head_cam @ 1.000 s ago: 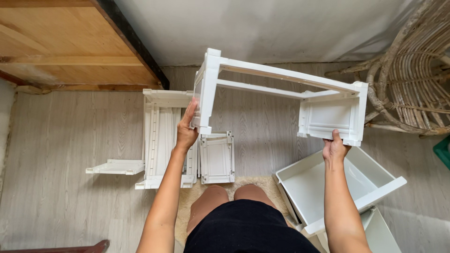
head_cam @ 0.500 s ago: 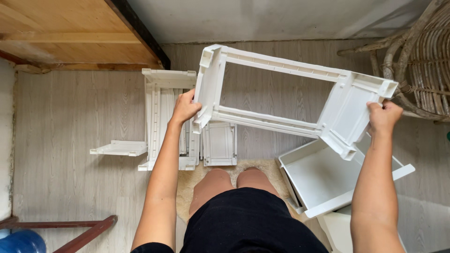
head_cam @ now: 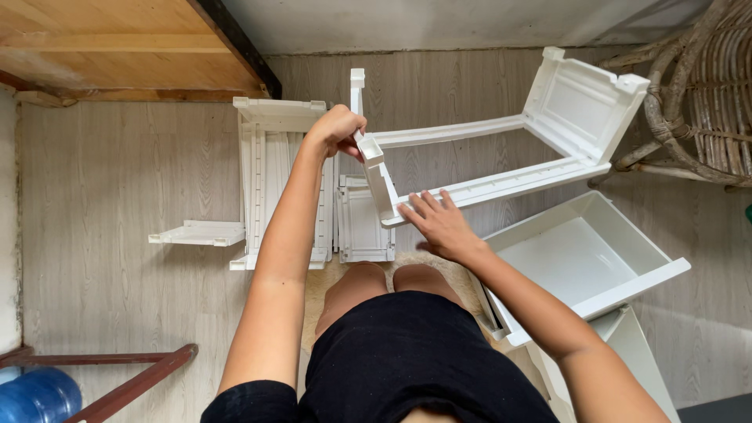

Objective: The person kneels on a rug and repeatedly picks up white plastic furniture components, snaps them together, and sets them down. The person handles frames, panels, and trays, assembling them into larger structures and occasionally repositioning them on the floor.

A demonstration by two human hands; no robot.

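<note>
From above, the white plastic drawer frame (head_cam: 486,149) has swung round since a moment ago: its far end panel now tilts up toward the wicker chair (head_cam: 697,102), which the picture's edge cuts off. The right hand (head_cam: 440,225) has left that far corner and lies open, fingers spread, on the near rail. The left hand (head_cam: 335,130) is closed round the frame's near end post. The frame hangs above the floor, over the flat white panels (head_cam: 282,180); a white drawer (head_cam: 580,266) sits beside the right forearm.
</note>
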